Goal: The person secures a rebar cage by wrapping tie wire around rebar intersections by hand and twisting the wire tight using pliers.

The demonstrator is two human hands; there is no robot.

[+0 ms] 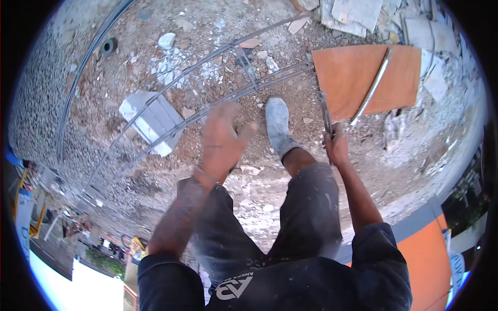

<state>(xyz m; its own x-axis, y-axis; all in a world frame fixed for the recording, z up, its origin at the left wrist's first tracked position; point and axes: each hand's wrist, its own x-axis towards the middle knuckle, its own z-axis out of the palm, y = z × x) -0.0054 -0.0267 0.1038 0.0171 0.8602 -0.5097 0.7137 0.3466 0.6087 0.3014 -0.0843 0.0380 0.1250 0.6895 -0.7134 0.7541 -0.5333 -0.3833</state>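
Observation:
My left hand (pixel 222 134), blurred, has its thumb and fingers apart just below the steel rebar frame (pixel 202 110); nothing shows in it. The frame is of long bars joined by a stirrup (pixel 246 66), and its left part passes over a grey and white block (pixel 151 118). At the right, my right hand (pixel 336 145) is closed around the handles of a dark metal hand tool (pixel 325 110), seemingly pincers, whose head points away from me. The tool lies beside the edge of an orange-brown wooden board (pixel 365 81).
A pale, narrow strip (pixel 373 87) lies across the board. Long bent bars (pixel 74 83) curve along the left beside a dark ring-shaped roll (pixel 109 46). White rubble (pixel 171 68) and broken slabs (pixel 352 15) cover parts of the rough ground. My socked foot (pixel 277 120) stands between my hands.

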